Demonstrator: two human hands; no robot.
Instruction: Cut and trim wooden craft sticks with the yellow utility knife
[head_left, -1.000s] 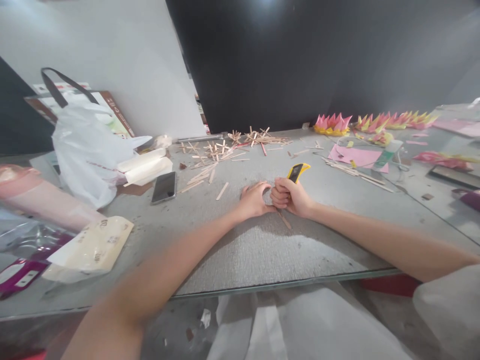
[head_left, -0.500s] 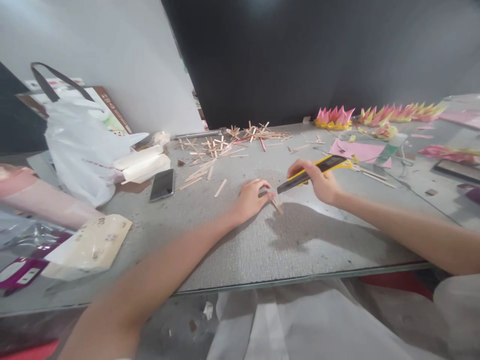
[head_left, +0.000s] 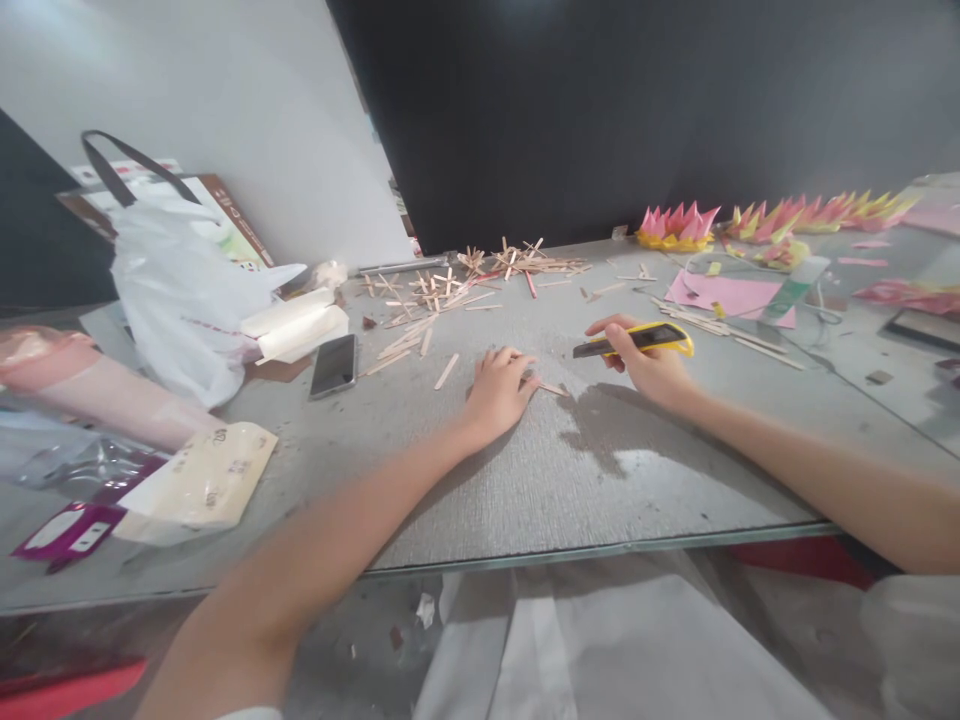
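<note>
My left hand (head_left: 496,388) lies knuckles-up on the grey table (head_left: 525,480), its curled fingertips resting on a short wooden stick (head_left: 553,388). My right hand (head_left: 651,366) is closed around a yellow and black utility knife (head_left: 637,341), held level just above the table with its tip pointing left toward my left hand. A gap of a few centimetres separates the knife tip from the left fingers.
Loose wooden sticks (head_left: 457,285) lie in a heap at the back of the table. A phone (head_left: 334,365), a white plastic bag (head_left: 176,300) and packets (head_left: 199,485) sit to the left. Pink paper (head_left: 724,295) and folded pink-yellow paper flowers (head_left: 679,225) are on the right.
My right hand lifted the knife away from the stick and swung it to the right, turning it level. My left hand stayed on the stick and flattened a little.
</note>
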